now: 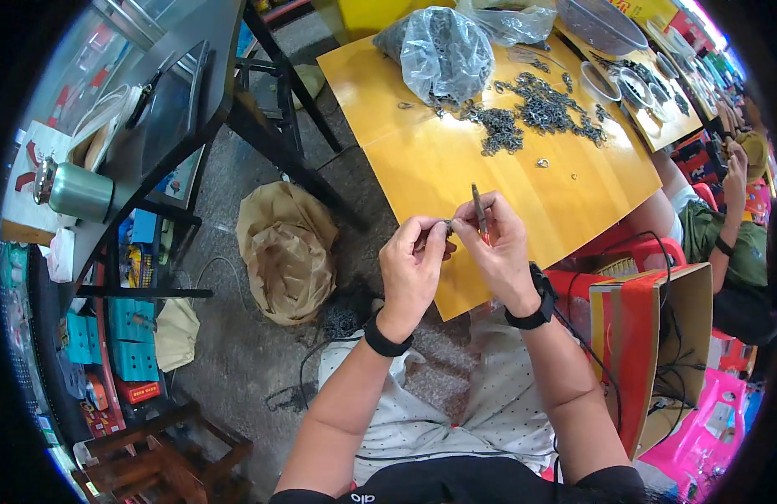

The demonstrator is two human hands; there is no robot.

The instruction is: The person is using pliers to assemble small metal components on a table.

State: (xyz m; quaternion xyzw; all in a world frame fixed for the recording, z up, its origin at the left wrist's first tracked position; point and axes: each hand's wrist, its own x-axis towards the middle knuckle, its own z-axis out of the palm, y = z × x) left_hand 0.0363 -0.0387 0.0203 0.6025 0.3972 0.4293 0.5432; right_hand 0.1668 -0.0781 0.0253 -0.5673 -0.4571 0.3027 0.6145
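Observation:
Both my hands meet above the near left edge of the yellow wooden table [413,181]. My left hand [412,267] is closed, thumb and forefinger pinching a small dark metal piece [448,225]. Touching the same piece are the thumb and fingertips of my right hand [504,256]. That hand is also closed round a slim pointed tool [478,208] with a dark upper part and a reddish lower end; its exact kind is unclear. Farther off on the tabletop lies a pile of small dark metal links [544,107], beside a clear plastic bag [447,59] full of similar pieces.
A brown paper sack [287,252] stands on the floor left of the table. An open cardboard box [649,353] with cables is at my right, near a seated person [729,218]. Plastic bowls [603,29] sit at the far right. A dark desk [174,84] holds a green flask [81,191].

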